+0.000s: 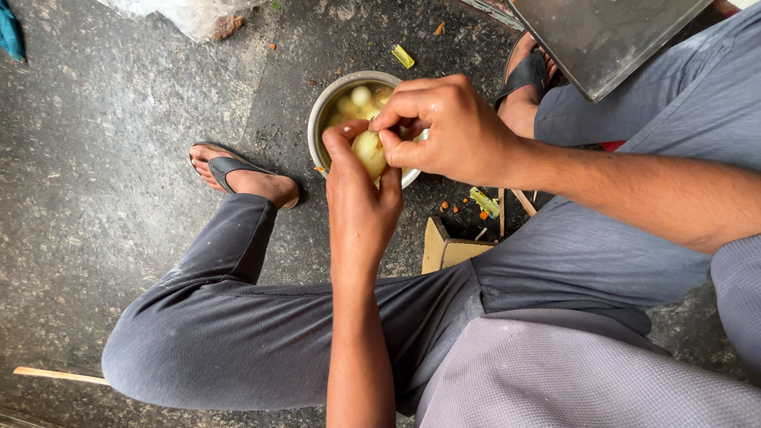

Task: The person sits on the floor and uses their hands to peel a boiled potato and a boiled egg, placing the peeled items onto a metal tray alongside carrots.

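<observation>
Nearest the camera, the person is sitting low w/ knees spread, grey trousers [238, 333] filling the lower part of the view and a lighter grey shirt [571, 372] at bottom right. Both forearms are reaching forward from there.

The left hand [358, 198] is coming up from below, fingers curled round a pale yellow peeled potato [369, 152], thumb up along its left side – clamped on it. The right hand [444, 127] is coming in from the right, thumb and forefinger pinched together on the top of the same potato; whether it's gripping a bit of skin or a small tool can't be told. The potato is being held just above the near rim of a round metal bowl [325, 107], not resting in it.

The bowl is standing on the dark stone floor [103, 174] btwn the feet, w/ more pale peeled pieces [361, 97] sitting in water inside. A low wooden stool [444, 250] is showing under the right thigh, small orange and green scraps [483, 202] lying just beside it.

Further out, each foot is wearing a dark flip-flop: left sandal [226, 168], right sandal [525, 75]. A flat steel tray [602, 40] is lying at top right, a clear plastic bag [182, 12] at the top edge, a teal cloth [9, 32] at the top-left corner.
</observation>
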